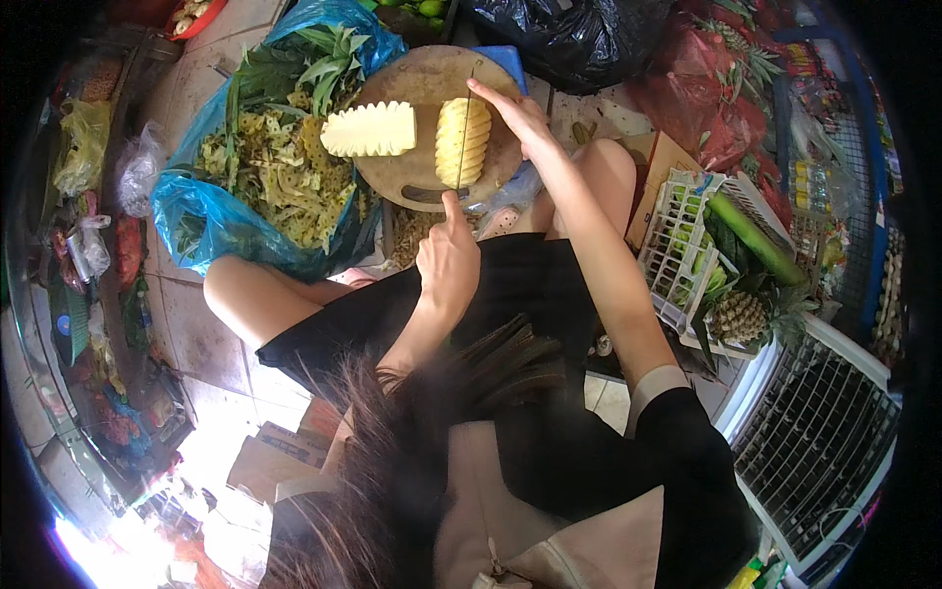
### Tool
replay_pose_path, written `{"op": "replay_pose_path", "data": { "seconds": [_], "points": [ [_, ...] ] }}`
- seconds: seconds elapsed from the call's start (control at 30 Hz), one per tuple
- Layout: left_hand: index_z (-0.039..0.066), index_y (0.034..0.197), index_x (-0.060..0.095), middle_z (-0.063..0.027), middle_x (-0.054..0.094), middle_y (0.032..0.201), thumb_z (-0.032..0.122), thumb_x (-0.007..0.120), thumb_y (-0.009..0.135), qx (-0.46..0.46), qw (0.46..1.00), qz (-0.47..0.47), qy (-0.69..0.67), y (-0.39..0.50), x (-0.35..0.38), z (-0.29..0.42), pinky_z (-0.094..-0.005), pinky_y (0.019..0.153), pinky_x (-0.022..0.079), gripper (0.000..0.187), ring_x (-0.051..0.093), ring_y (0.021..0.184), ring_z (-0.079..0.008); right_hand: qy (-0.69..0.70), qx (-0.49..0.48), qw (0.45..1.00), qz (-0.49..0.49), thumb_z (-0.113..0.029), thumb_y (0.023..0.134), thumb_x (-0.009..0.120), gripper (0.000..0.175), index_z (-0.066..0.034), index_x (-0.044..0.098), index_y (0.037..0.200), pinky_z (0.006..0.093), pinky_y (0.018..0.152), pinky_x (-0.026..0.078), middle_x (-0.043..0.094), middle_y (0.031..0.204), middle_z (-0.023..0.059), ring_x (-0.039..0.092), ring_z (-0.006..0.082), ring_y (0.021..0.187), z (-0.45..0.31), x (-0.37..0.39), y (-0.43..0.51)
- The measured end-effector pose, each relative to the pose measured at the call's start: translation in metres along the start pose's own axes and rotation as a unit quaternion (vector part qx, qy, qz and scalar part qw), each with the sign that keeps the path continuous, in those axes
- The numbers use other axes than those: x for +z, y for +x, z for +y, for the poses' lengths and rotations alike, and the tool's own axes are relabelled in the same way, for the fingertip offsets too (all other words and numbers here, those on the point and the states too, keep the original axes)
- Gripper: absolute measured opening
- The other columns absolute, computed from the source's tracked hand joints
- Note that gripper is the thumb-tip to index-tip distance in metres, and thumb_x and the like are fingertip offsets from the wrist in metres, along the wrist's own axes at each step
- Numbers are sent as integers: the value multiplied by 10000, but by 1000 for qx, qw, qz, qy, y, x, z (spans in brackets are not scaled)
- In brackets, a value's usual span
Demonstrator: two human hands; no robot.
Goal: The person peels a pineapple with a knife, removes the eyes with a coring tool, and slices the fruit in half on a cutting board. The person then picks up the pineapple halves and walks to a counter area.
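A wooden chopping board (408, 73) with a slot handle lies before me. On it, to the right, is a peeled whole pineapple (447, 143) with spiral grooves. A knife (465, 132), seen edge-on as a thin dark line, runs lengthwise over this pineapple. My left hand (450, 258) grips the knife at its near end, index finger stretched along it; the handle is mostly hidden. My right hand (519, 118) is at the far end, its extended fingertip touching the blade near the tip. A cut pineapple piece (372, 130) with a notched outline lies on the board's left.
Left of the board, a blue plastic bag (199, 213) holds pineapple peel (294, 177) and leafy crowns (335, 62). A black plastic bag (581, 37) lies beyond. To the right are a white plastic crate (673, 247) with green vegetables, an unpeeled pineapple (738, 316) and red bags (725, 96).
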State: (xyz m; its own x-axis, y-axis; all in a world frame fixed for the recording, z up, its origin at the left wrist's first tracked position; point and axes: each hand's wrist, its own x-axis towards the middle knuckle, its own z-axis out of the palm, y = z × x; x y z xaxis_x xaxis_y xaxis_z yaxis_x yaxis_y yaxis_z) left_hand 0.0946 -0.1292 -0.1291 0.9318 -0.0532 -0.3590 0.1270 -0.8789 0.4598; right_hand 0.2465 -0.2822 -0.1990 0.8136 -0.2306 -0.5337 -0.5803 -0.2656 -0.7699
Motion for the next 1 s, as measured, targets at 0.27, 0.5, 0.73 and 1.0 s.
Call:
{"op": "replay_pose_path", "data": {
  "seconds": [0.27, 0.5, 0.73, 1.0],
  "points": [
    [-19, 1104, 360, -319, 585, 697, -13, 439, 815, -16, 999, -14, -48, 0, -7, 4, -557, 630, 470, 300, 596, 707, -492, 4, 2, 1000, -1, -641, 563, 741, 1015, 75, 493, 1239, 466, 1049, 290, 442, 1327, 233, 376, 319, 1273, -7, 1, -6],
    [-40, 1173, 344, -305, 591, 706, 0, 449, 814, -9, 999, -9, -33, 0, -4, 2, -535, 611, 486, 376, 606, 699, -474, -12, 34, 999, 3, -639, 564, 740, 1003, 73, 504, 1229, 469, 1035, 304, 460, 1308, 234, 388, 322, 1262, -7, 0, -6],
    [-59, 1202, 337, -261, 605, 684, 43, 473, 831, 29, 999, 33, 7, 2, 1, -2, -493, 568, 509, 408, 624, 651, -436, -21, 24, 999, 20, -662, 558, 732, 1019, 88, 511, 1211, 466, 1033, 309, 466, 1290, 256, 396, 321, 1257, 2, 4, 4],
    [-56, 1195, 350, -270, 603, 689, 52, 487, 832, 22, 1000, 17, 3, 25, 33, -21, -495, 559, 513, 403, 626, 656, -432, -104, 132, 982, 84, -750, 469, 722, 1396, 103, 116, 1393, 531, 1050, 259, 107, 1410, 381, 168, 441, 1338, 2, 22, 24]
  ]
}}
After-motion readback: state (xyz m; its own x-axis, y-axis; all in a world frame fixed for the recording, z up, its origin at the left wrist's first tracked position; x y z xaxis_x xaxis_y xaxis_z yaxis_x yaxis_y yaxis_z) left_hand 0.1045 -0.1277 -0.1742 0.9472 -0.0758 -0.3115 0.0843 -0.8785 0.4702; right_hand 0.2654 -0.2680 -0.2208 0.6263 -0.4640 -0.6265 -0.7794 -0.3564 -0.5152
